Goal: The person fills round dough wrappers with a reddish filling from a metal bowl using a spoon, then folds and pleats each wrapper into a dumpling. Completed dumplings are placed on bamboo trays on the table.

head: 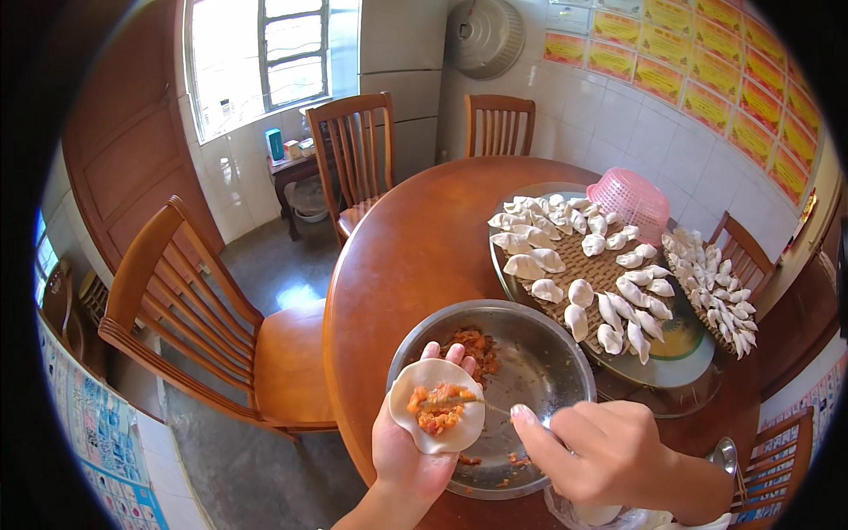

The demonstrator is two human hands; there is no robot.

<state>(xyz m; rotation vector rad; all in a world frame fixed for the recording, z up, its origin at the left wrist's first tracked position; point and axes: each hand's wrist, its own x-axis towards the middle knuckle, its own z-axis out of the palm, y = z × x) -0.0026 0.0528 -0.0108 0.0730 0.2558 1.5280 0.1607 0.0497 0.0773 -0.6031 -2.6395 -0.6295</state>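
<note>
My left hand (414, 457) holds a round dough wrapper (457, 434) flat on its palm and fingers, over the left side of a steel bowl (556, 331). Orange-red filling (437, 419) lies in the middle of the wrapper. My right hand (596, 450) grips the handle of a metal spoon (493, 405), whose head rests on that filling. More filling (482, 351) clings to the bowl's far left side, with small bits near its bottom. Beyond the bowl, shaped dumplings (523, 267) lie on a woven tray (580, 265).
A second woven tray of dumplings (709, 291) is at the right, and a pink plastic basket (633, 202) stands behind the first. Below my right hand lies a clear plastic bag (563, 510); a metal ladle (725, 456) is right of it. Wooden chairs (291, 358) surround the round table (411, 232).
</note>
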